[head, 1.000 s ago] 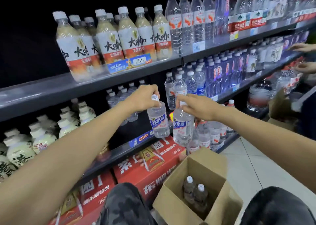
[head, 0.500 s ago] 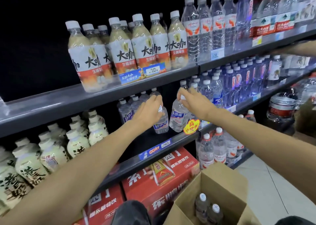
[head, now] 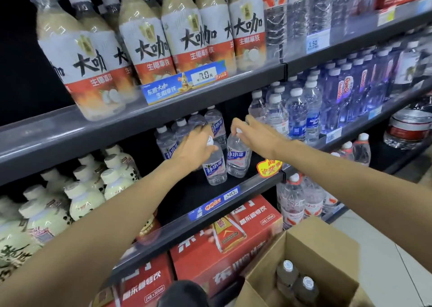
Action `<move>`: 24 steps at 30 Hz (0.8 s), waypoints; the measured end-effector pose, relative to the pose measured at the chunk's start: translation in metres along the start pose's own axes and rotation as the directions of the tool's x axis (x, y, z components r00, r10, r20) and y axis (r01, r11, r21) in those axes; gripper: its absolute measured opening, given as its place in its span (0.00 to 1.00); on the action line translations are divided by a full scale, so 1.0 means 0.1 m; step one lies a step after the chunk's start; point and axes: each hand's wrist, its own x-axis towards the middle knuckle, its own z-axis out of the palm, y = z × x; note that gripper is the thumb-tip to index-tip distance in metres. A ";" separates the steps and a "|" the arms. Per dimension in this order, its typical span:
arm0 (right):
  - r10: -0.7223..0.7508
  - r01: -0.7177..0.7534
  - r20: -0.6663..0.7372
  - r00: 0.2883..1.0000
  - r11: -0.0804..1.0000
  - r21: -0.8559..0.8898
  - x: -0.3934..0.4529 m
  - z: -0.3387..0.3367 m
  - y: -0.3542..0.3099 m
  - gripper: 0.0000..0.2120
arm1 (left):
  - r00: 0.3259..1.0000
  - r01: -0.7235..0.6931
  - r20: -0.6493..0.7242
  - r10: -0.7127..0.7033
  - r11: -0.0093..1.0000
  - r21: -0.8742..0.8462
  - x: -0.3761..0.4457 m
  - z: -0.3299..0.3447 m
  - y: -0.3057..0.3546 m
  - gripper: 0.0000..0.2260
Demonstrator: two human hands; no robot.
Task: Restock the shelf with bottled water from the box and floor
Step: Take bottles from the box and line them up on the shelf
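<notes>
Standing on the middle shelf (head: 233,191) of a shop rack, two small water bottles are held by their caps, one in each hand. The left hand (head: 194,149) is curled over the top of the left bottle (head: 214,166), its fingers closed round the white cap. The right hand (head: 254,135) is seen pinching the cap of the right bottle (head: 238,157), which leans slightly toward the first; the two bottles are set just beside each other near the shelf's front edge. More bottles of the same blue-labelled water (head: 187,129) are ranged behind them, deeper on the shelf. Below, at the lower right, an open cardboard box (head: 327,255) is shown with two capped bottles (head: 295,281) standing inside it. Red drink cartons (head: 229,243) are stacked under the shelf beside the box. Tall coffee-drink bottles (head: 145,42) are lined up on the shelf above, with a blue price strip (head: 184,83) fixed to its edge.
</notes>
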 end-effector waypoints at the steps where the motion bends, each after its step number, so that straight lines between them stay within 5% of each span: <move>1: -0.005 0.005 0.018 1.000 1.000 -0.010 0.03 0.02 0.03 0.04 | 1.000 0.007 -0.002 -0.007 1.000 -0.001 0.04 0.00 -0.01 0.19; 7: -0.117 0.124 0.068 0.991 0.986 -0.113 0.23 0.12 0.18 0.06 | 0.998 0.005 0.070 -0.010 0.997 0.083 0.33 0.03 -0.09 0.18; 12: -0.155 0.183 0.134 0.979 0.956 -0.230 0.51 0.17 0.30 0.17 | 0.968 -0.030 0.250 -0.011 0.986 0.162 0.47 0.07 -0.22 0.36; 16: -0.100 0.132 0.172 0.980 0.973 -0.188 0.67 0.29 0.23 0.22 | 0.976 -0.067 0.215 0.030 0.984 0.167 0.55 0.13 -0.26 0.35; 21: -0.029 0.068 0.247 0.969 0.986 -0.151 0.73 0.29 0.25 0.43 | 0.984 -0.066 0.173 0.027 0.973 0.220 0.64 0.15 -0.24 0.36; 24: 0.000 0.028 0.207 0.978 0.991 -0.134 0.76 0.32 0.27 0.43 | 0.987 -0.060 0.163 0.011 0.953 0.298 0.71 0.16 -0.22 0.40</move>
